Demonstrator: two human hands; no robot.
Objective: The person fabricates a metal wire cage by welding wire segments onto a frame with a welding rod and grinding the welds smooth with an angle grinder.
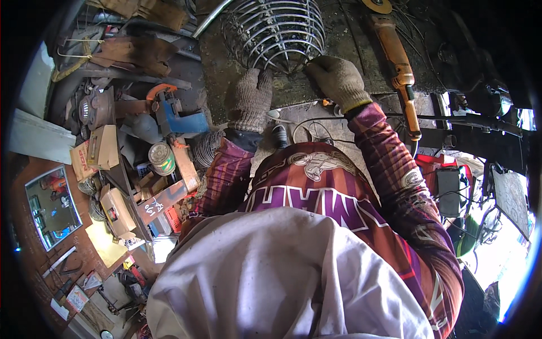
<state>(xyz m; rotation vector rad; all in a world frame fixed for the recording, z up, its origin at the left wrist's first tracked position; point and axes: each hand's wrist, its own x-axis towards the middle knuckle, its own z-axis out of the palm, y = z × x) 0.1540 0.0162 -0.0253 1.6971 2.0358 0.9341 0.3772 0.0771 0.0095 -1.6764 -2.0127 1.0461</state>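
Note:
A domed metal wire cage [282, 31], made of curved rods and lengthwise bars, lies on the dark workbench [350, 34] in front of me. My left hand [251, 99], in a knitted work glove, is at the near left edge of the cage, its fingertips closed on the wire. At the near right edge, my right hand [340, 83], gloved too, pinches the end of the rods between thumb and fingers. The undersides of both hands' fingers are partly hidden. An orange angle grinder [395, 56] with a yellowish disc lies to the right of my right hand.
A metal tube [212, 18] lies left of the cage. On the left stand a blue and orange tool [180, 116], a tin can [162, 158], open cardboard boxes [116, 209] and a mirror [53, 208]. A black cable [440, 117] runs from the right across the bench front.

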